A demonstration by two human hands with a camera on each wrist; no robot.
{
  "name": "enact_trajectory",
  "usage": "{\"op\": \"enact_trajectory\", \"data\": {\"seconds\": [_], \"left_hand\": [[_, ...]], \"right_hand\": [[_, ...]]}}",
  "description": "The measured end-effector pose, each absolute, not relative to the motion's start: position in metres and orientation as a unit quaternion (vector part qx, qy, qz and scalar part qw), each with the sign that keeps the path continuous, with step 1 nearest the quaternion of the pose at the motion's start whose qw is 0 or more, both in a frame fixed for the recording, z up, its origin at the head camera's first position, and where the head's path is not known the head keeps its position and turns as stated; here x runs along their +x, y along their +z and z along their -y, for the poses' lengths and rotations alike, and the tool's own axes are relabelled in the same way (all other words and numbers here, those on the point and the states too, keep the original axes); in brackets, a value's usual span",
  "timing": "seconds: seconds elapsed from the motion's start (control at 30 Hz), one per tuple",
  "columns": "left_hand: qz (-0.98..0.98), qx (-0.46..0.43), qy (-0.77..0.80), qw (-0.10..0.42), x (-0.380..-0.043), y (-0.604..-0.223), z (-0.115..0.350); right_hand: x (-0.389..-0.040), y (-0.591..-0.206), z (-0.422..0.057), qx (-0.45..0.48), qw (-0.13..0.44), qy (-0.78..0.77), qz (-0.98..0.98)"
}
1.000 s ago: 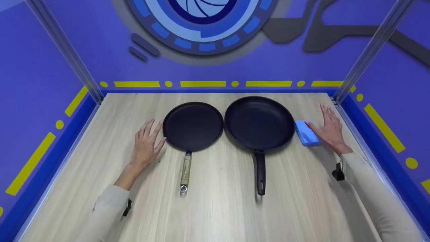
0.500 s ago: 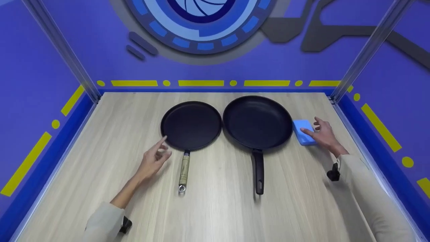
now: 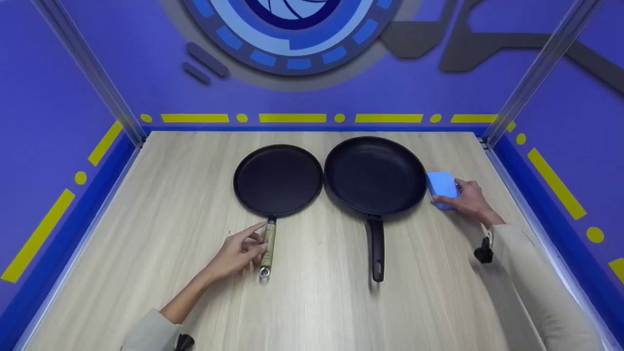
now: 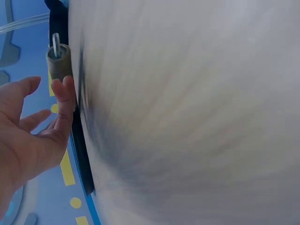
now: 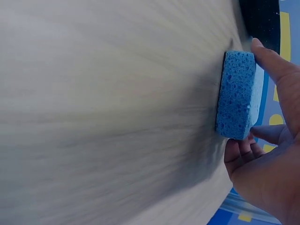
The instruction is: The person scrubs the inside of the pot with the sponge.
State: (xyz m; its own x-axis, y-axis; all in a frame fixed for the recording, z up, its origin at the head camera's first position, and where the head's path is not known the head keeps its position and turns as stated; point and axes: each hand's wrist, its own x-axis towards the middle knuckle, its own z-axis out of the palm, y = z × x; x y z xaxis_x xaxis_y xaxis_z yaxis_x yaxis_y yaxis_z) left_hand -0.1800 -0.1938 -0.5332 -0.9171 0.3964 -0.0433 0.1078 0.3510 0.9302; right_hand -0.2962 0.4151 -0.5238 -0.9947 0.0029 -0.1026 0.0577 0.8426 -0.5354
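A flat black crepe pan (image 3: 278, 180) lies on the wooden table, its bamboo-look handle (image 3: 269, 246) pointing toward me. My left hand (image 3: 236, 254) is at this handle's left side, thumb and fingers spread apart. In the left wrist view the fingers of the left hand (image 4: 35, 126) are beside the handle (image 4: 59, 63), not wrapped round it. A blue sponge (image 3: 442, 184) lies right of a deeper black frying pan (image 3: 375, 176). My right hand (image 3: 469, 199) grips the sponge; in the right wrist view the thumb and curled fingers are at opposite ends of the sponge (image 5: 236, 96).
The two pans sit side by side with their rims about touching. The frying pan's black handle (image 3: 377, 251) also points toward me. Blue-purple panels (image 3: 302, 105) with yellow marks enclose the table (image 3: 321, 302) at the back and both sides.
My left hand has moved from the crepe pan's left rim down and right to its handle. The right hand's fingers have drawn in from spread and closed on the sponge.
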Motion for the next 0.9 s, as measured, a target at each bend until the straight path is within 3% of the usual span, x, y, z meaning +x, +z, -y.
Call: {"op": "enact_trajectory", "data": {"seconds": [0.57,0.9], "left_hand": [[-0.806,0.144,0.519,0.245,-0.198,-0.52,0.19],[-0.778,0.12,0.542,0.295,-0.2,-0.516,0.193]], "right_hand": [[-0.302,-0.519,-0.412,0.042,0.041,-0.274,-0.96],[-0.328,-0.459,-0.406,0.021,-0.002,-0.251,-0.968]]}}
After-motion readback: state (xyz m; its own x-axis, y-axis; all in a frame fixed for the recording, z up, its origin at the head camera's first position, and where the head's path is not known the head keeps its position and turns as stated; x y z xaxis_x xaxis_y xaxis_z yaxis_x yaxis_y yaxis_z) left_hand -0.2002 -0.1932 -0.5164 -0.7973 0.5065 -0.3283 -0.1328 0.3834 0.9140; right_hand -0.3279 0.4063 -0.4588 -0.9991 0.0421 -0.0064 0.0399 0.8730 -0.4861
